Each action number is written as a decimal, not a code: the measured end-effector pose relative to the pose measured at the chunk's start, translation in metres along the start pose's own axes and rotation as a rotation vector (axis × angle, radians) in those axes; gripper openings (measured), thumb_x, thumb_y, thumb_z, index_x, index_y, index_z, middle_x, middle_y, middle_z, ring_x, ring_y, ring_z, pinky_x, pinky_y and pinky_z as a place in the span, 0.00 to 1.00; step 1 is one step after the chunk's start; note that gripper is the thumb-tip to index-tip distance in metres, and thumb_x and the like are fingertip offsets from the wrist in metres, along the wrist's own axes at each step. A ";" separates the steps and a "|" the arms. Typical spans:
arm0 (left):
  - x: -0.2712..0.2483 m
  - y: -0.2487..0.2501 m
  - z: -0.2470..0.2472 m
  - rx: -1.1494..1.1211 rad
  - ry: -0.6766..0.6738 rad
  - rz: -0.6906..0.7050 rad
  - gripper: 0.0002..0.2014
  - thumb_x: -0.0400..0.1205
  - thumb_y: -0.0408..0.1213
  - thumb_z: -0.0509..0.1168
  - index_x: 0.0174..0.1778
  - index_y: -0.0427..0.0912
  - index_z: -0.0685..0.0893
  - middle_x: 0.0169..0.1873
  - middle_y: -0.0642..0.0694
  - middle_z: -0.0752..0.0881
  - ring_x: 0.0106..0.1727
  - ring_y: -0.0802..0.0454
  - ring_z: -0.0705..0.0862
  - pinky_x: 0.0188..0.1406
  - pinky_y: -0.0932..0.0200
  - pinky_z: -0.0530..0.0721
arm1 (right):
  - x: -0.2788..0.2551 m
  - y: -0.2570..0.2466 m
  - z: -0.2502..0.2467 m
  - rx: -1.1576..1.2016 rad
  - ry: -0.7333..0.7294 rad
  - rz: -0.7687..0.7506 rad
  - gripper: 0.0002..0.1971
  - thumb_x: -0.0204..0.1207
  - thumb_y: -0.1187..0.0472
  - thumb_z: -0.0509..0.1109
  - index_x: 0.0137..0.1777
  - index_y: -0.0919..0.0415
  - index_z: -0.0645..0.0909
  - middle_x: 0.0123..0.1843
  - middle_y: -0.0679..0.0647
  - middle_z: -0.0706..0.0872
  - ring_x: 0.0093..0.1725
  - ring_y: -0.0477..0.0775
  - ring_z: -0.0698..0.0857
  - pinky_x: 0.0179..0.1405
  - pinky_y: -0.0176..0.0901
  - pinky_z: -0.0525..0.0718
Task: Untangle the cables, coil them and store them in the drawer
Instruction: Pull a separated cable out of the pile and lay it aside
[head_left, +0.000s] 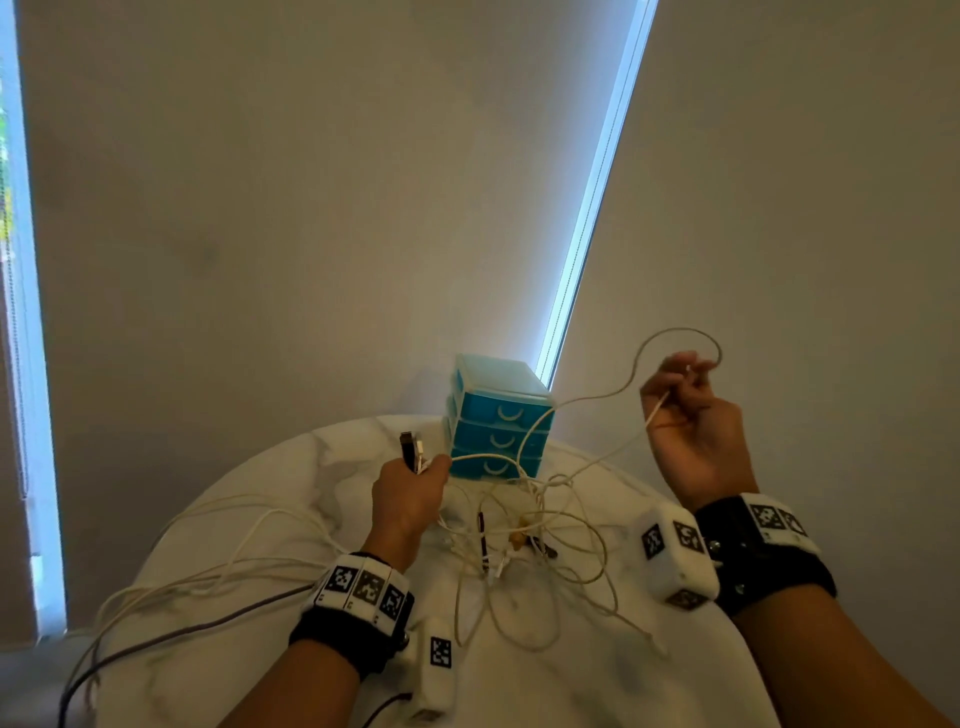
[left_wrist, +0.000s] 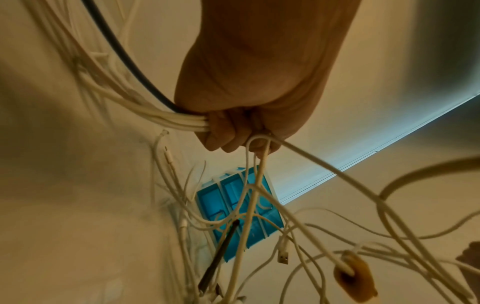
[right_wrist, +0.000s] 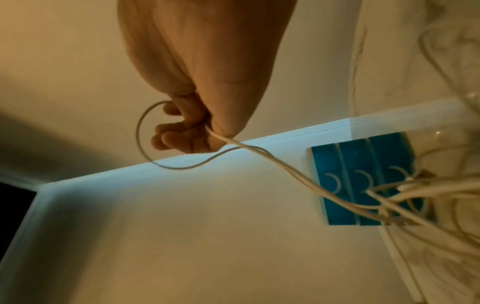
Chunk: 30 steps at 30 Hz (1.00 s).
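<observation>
Item: tangled cables (head_left: 524, 540), mostly white, 1 dark, heaped on the marble-patterned bench (head_left: 597, 675) in front of the drawer unit (head_left: 496, 415).

Drawer unit: blue, 3 drawers, all pushed in, standing at the far edge of the bench.

Left hand (head_left: 410, 493): fist clenched round a bundle of cable ends; several plugs (head_left: 413, 449) stick up from the top of the fist. The wrist view shows 4 or so white leads and the dark one entering the grip side by side. Long slack trails off to the left and over the bench edge.

Right hand (head_left: 691, 410): raised above and to the right of the heap, fingers curled and pinching a single thin white cable (head_left: 680, 332), which arcs in a loop above the fingers.

Key relation: the thin cable runs from the right grip down and leftward, across the drawer fronts, into the knot between the 2 hands. Its long axis points at the heap, so pulling up and rightward looks likely to draw it free, or to tighten any snag there.

Stage, judged: untangling; nothing coiled or stored yet.
</observation>
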<state>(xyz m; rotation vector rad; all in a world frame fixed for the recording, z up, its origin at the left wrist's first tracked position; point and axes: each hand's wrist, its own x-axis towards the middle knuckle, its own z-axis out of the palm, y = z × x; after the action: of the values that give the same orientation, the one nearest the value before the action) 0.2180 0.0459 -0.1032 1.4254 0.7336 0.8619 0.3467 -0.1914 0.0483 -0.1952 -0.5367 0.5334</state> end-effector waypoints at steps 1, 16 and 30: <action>0.001 -0.001 0.000 -0.003 0.006 -0.001 0.14 0.83 0.47 0.73 0.46 0.37 0.91 0.43 0.41 0.93 0.48 0.40 0.90 0.40 0.53 0.80 | 0.001 -0.006 -0.003 0.024 0.058 -0.036 0.18 0.75 0.82 0.57 0.48 0.61 0.83 0.55 0.56 0.88 0.53 0.52 0.92 0.45 0.40 0.90; -0.022 0.031 -0.006 0.057 -0.025 0.300 0.30 0.67 0.52 0.89 0.62 0.60 0.85 0.35 0.54 0.83 0.36 0.55 0.83 0.40 0.56 0.86 | -0.024 0.035 0.036 -0.877 -0.158 0.237 0.11 0.92 0.69 0.56 0.53 0.58 0.78 0.53 0.59 0.90 0.41 0.54 0.83 0.35 0.41 0.78; -0.032 0.041 -0.004 0.034 -0.150 0.322 0.15 0.86 0.56 0.72 0.42 0.50 0.95 0.34 0.62 0.93 0.37 0.70 0.89 0.34 0.74 0.78 | -0.030 0.047 0.024 -1.194 -0.258 0.676 0.18 0.84 0.59 0.56 0.46 0.67 0.87 0.32 0.62 0.77 0.33 0.63 0.53 0.33 0.53 0.49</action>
<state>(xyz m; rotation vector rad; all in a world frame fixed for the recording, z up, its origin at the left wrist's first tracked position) 0.1955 0.0192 -0.0648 1.6463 0.4129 0.9788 0.2922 -0.1667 0.0409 -1.4987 -1.0051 0.8414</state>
